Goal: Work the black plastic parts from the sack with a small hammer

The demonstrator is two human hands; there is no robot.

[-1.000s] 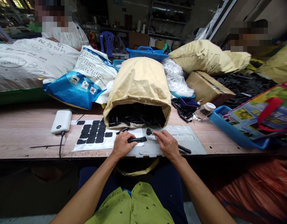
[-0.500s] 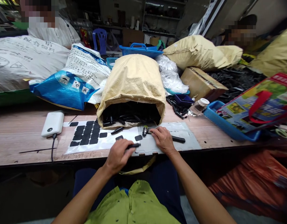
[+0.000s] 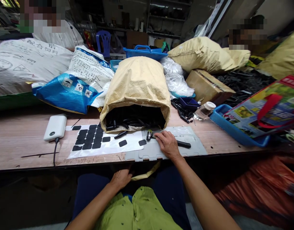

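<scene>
My left hand [image 3: 121, 179] is below the table's front edge, above my lap. Its fingers run into shadow, so what they hold, if anything, is hidden. My right hand [image 3: 167, 143] rests on a grey board [image 3: 194, 147], fingers bent around the thin shaft of a small hammer [image 3: 184, 144]. The hammer lies flat, its metal head to the left and black grip to the right. Left of it, black rounded patches [image 3: 89, 137] lie in rows on a white sheet [image 3: 108, 150]. A black tube-like piece [image 3: 120, 134] lies before the sack's mouth.
A tan sack [image 3: 137, 80] lies open towards me with black pieces inside. A white power bank [image 3: 55, 127] with a cable sits at left. On the right are a clear jar [image 3: 204, 111] and a blue basket [image 3: 240, 131]. Stuffed sacks [image 3: 89, 73] line the back.
My left hand has gone from above the board, where it held a black tube-like piece, down below the table edge. That piece is out of sight. My right hand stays by the hammer.
</scene>
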